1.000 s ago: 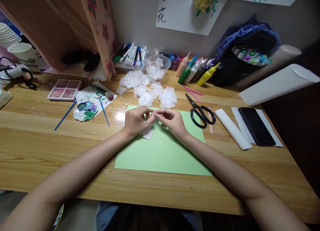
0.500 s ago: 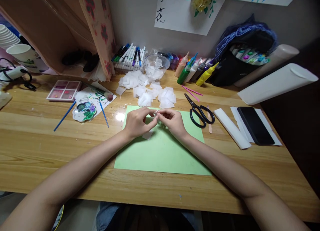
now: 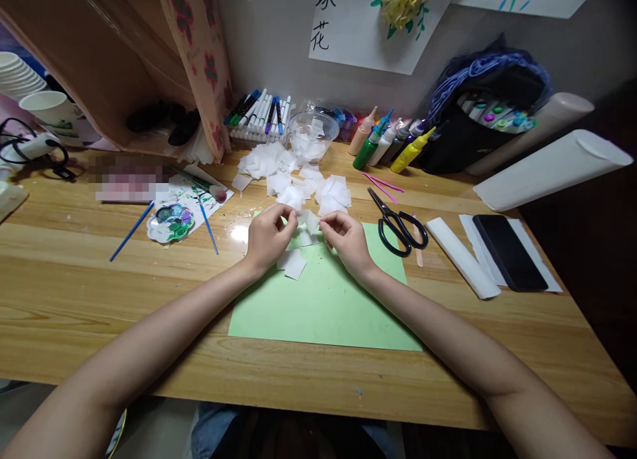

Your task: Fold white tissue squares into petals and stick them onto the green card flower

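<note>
My left hand [image 3: 269, 235] and my right hand [image 3: 344, 238] hover over the far edge of a light green paper sheet [image 3: 323, 300]. Each hand pinches a side of a thin white tissue piece [image 3: 308, 224] that is spread between them. Another white tissue square [image 3: 293, 264] lies on the green sheet beside my left wrist. A heap of white tissue squares [image 3: 298, 174] lies just beyond my hands.
Black scissors [image 3: 398, 223] and a wooden stick lie right of the sheet. Paint bottles [image 3: 388, 144], a marker rack [image 3: 259, 111] and a clear bowl [image 3: 312, 131] line the wall. A palette [image 3: 170, 221], blue brushes, a black phone [image 3: 508, 250] and white rolls are also on the desk.
My hands have drawn slightly apart, and the tissue that was bunched between the fingertips now shows spread open between them.
</note>
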`<state>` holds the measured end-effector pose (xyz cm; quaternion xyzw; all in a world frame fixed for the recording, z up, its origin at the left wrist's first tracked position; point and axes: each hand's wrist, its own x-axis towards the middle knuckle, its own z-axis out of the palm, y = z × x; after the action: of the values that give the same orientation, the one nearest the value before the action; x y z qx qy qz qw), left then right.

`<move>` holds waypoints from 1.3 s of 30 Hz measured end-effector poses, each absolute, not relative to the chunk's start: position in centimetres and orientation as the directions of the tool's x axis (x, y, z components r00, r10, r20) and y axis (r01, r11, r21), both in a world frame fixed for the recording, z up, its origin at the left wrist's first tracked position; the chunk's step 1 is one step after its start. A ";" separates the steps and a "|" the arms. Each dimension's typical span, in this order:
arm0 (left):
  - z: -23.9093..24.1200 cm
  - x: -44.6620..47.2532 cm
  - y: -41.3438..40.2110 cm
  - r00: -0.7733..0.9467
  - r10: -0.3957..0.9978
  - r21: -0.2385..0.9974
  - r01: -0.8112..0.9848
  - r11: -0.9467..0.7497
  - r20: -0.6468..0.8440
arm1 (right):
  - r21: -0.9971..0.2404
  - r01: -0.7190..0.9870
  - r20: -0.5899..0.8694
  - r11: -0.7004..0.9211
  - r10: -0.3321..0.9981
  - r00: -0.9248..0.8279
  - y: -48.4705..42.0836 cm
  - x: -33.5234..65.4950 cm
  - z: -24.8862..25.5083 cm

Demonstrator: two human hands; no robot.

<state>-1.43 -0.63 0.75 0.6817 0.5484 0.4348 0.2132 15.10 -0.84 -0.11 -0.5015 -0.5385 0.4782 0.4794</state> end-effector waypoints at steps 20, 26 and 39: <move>-0.4 -2.4 1.3 -0.280 0.930 0.892 0.442 -0.093 0.236 | -0.869 0.366 0.319 0.333 0.943 -0.100 0.9 16.8 -0.3; -0.4 -2.5 1.3 -0.347 0.900 0.909 0.402 -0.112 0.265 | -0.725 0.502 0.304 0.472 0.873 -0.382 0.3 16.4 -0.3; 0.7 -2.0 0.4 -0.045 0.930 0.830 0.469 -0.303 0.365 | -0.664 0.512 0.414 0.546 0.838 -0.356 0.5 16.4 -0.7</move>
<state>-2.00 0.36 0.65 0.6483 0.5397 0.4807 0.2396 16.39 0.54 -0.70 -0.4246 -0.7944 0.2166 0.3764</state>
